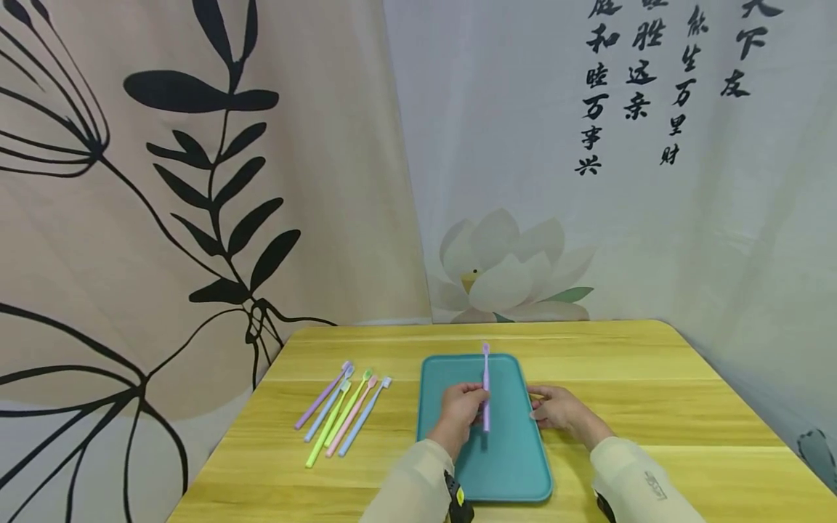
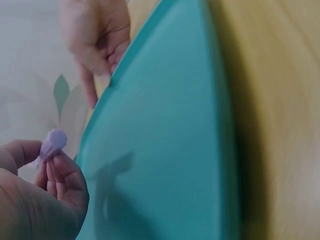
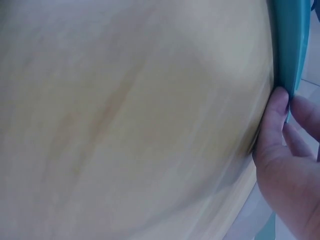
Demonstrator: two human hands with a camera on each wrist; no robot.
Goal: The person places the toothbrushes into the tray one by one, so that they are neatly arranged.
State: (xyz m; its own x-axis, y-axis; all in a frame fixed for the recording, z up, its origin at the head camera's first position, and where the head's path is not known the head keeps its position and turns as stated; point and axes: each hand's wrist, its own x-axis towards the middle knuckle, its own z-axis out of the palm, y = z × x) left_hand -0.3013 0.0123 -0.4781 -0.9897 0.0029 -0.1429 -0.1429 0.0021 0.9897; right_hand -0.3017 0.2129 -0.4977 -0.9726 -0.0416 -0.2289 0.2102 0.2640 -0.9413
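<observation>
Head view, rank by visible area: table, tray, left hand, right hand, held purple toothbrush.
1. Table
2. Tray
3. Left hand and right hand: look alike, not ranked
4. Held purple toothbrush

The head view is bright and evenly lit, with soft light across the cloth (image 1: 346, 145) and table (image 1: 654, 407). At lower centre, a small dark shadow shows on the tray (image 1: 516, 465) just below the purple toothbrush (image 1: 487, 414). The black writing (image 1: 593, 107) at upper right looks crisp. The left wrist view is dimmer: a shadow darkens the tray at lower middle, a broad one runs beside it on the blurred table, and wide-angle stretching makes the tray a wedge. The right wrist view is hazy, the table smeared; the right hand (image 3: 287, 165) at the right edge is clearer.
</observation>
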